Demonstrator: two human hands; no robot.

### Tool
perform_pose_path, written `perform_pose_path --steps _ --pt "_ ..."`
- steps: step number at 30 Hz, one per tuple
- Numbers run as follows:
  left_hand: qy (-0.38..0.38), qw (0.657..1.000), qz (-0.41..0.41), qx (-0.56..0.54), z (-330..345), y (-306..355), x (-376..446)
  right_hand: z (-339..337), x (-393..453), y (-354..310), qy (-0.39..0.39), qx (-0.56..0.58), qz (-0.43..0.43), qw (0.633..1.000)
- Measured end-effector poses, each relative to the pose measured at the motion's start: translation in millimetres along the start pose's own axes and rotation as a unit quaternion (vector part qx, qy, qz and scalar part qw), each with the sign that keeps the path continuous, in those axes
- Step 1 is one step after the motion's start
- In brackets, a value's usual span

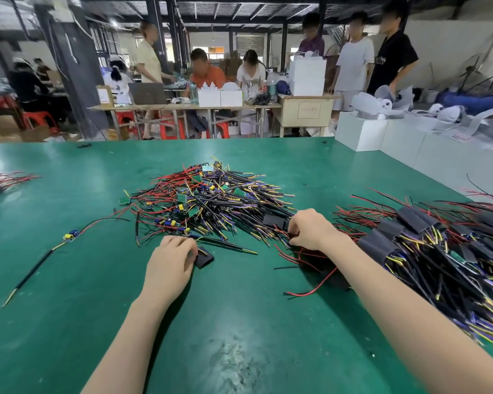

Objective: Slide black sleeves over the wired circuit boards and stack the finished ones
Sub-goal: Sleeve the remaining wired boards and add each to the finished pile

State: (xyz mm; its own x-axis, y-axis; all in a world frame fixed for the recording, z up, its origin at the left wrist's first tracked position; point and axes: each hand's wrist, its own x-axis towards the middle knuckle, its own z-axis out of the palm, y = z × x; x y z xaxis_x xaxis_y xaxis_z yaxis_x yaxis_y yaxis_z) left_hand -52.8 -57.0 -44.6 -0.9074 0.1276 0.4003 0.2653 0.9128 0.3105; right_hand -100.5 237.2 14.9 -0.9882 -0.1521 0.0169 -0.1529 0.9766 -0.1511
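Note:
A heap of bare wired circuit boards with red, black, yellow and purple leads lies mid-table. My left hand holds a black sleeve against the green table, a wired board's leads running out of it to the right. My right hand has its fingers curled on red wires at the edge of a dark bundle, beside loose black sleeves. The stack of sleeved boards spreads along the right side.
One single wired board lies alone at the left with a long black lead. More wires sit at the far left edge. White boxes line the right rear. Several people stand and sit at tables beyond.

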Motion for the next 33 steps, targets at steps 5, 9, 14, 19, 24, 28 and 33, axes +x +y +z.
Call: perform_pose_path --steps 5,9,14,19,24,28,33 --pt "-0.031 0.999 -0.031 -0.001 2 -2 0 -2 2 2 -0.037 -0.009 0.007 0.999" --pt "-0.025 0.995 -0.022 0.098 0 -9 4 -7 4 4 -0.043 -0.001 0.005 0.999" --pt "-0.008 0.995 -0.029 0.099 -2 -10 3 -9 4 6 0.014 0.005 0.011 1.0" --pt "0.025 0.999 -0.03 0.035 -3 -13 0 -4 1 10 0.113 0.048 -0.01 0.992" --pt "0.168 0.984 -0.014 -0.053 -12 -4 0 3 -8 11 0.168 0.163 -0.07 0.97" --pt "0.243 0.964 0.099 -0.037 -24 20 -2 5 -23 5 0.198 0.218 -0.106 0.95" --pt "0.076 0.967 0.242 -0.021 -12 56 -10 13 -53 -6 0.141 0.296 -0.138 0.934"
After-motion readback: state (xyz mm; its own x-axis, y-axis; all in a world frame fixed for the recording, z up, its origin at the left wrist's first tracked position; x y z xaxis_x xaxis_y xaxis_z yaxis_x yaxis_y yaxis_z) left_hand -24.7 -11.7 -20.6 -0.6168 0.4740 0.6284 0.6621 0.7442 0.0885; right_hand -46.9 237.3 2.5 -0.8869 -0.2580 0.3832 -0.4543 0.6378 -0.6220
